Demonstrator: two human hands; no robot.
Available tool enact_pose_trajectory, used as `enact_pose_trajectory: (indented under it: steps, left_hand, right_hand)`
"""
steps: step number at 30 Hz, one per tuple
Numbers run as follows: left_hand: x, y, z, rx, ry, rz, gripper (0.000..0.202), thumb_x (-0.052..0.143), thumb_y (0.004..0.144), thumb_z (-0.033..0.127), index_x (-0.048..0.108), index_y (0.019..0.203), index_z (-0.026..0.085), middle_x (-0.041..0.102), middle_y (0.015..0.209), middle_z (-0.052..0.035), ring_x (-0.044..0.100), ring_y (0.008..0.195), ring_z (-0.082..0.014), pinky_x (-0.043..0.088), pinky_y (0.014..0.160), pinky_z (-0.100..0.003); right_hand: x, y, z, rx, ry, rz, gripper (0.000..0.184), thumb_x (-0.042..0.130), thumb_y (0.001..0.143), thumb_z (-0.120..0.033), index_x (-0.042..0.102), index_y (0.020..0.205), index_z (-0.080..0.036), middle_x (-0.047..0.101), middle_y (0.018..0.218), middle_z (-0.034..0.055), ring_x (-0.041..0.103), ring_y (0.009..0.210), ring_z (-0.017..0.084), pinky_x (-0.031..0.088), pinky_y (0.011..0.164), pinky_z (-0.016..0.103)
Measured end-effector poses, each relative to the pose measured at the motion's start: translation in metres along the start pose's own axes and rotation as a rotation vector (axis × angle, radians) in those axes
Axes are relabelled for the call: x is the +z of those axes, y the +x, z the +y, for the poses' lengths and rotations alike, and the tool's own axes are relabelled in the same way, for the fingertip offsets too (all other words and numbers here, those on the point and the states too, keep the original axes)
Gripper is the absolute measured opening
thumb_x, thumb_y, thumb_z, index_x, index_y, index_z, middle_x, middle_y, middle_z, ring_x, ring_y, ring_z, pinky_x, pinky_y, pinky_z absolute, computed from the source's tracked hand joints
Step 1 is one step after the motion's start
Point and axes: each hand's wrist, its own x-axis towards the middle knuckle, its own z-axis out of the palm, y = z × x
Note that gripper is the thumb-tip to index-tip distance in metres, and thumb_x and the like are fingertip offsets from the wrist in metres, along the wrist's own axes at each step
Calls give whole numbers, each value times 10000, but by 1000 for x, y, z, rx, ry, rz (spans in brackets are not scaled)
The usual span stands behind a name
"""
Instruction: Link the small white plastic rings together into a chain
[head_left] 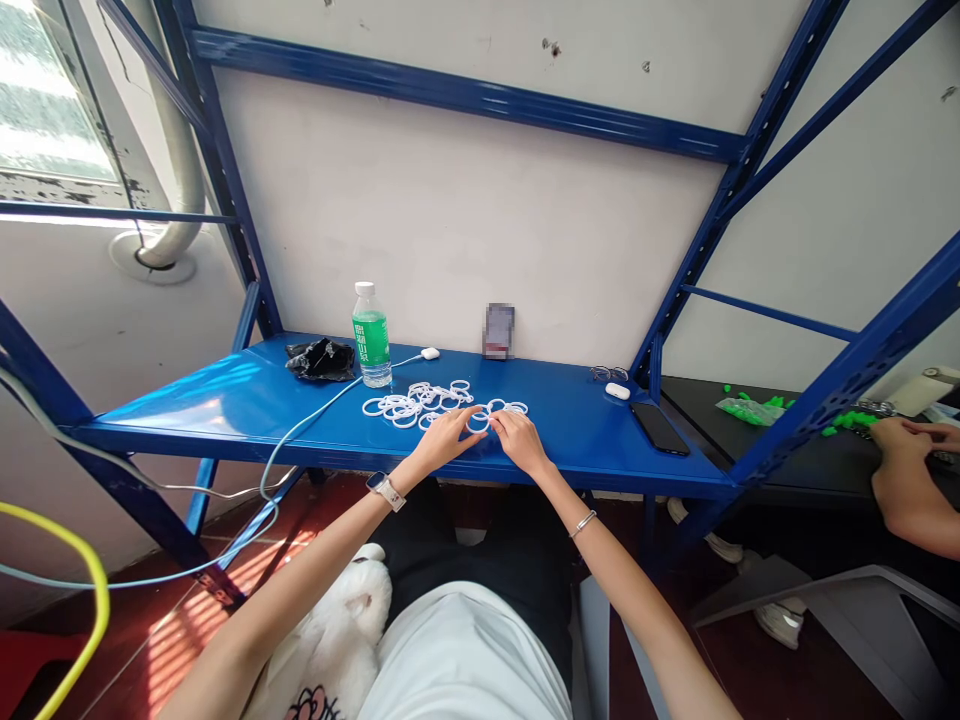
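Note:
Both my hands meet over a blue metal shelf (225, 405). My left hand (444, 438) and my right hand (517, 438) each pinch the same white plastic ring (478, 422), fingers curled on its rim. Just behind them lies a pile of several white rings (416, 403), with a few more rings (514, 407) beside my right hand. A watch is on my left wrist and a thin bracelet on my right.
A green-labelled water bottle (371, 347) and a crumpled black bag (321, 359) stand at the back left. A white charger with cable (430, 353), an upright phone (498, 331), glasses (609, 374), an earbud case (617, 391) and a dark phone (659, 428) lie nearby. Another person's hands (911, 470) work with green parts (750, 405) at right.

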Motion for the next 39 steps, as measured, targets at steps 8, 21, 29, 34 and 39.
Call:
enact_pose_trajectory:
  steps: [8, 21, 29, 34, 39]
  left_hand:
    - [-2, -1, 2, 3, -20, 7, 521, 433, 912, 563, 517, 1269, 193, 666, 920, -72, 641, 752, -192, 508, 658, -294]
    - [0, 0, 1, 2, 15, 9, 479, 455, 923, 512, 503, 1262, 178, 654, 949, -84, 640, 779, -199, 511, 668, -294]
    - [3, -1, -1, 81, 83, 86, 416, 449, 947, 394, 449, 1298, 172, 612, 1017, -102, 609, 935, -231, 505, 760, -330]
    - [3, 1, -5, 0, 204, 161, 302, 426, 930, 241, 527, 1209, 188, 595, 1097, -122, 547, 1051, -276, 463, 853, -405]
    - [10, 1, -16, -125, 251, 195, 322, 416, 882, 177, 570, 1165, 183, 596, 1168, -147, 501, 1134, -321, 416, 904, -475]
  right_hand:
    - [0, 0, 0, 17, -6, -11, 341, 298, 1024, -335, 607, 956, -207, 691, 860, 65, 647, 810, 204, 456, 766, 323]
    - [-1, 0, -2, 13, 31, -13, 288, 344, 1009, -325, 604, 1003, -201, 697, 917, 64, 644, 849, 208, 457, 778, 324]
    - [1, 0, 1, 129, -77, 119, 331, 320, 1014, -327, 616, 949, -195, 698, 932, 81, 623, 865, 217, 422, 781, 341]
    - [2, -2, 7, 330, -162, 196, 315, 347, 997, -322, 607, 876, -195, 680, 895, 90, 577, 876, 242, 402, 751, 359]
    - [5, -3, 11, 396, -170, 225, 310, 363, 979, -352, 592, 831, -203, 648, 905, 104, 531, 909, 262, 394, 764, 373]
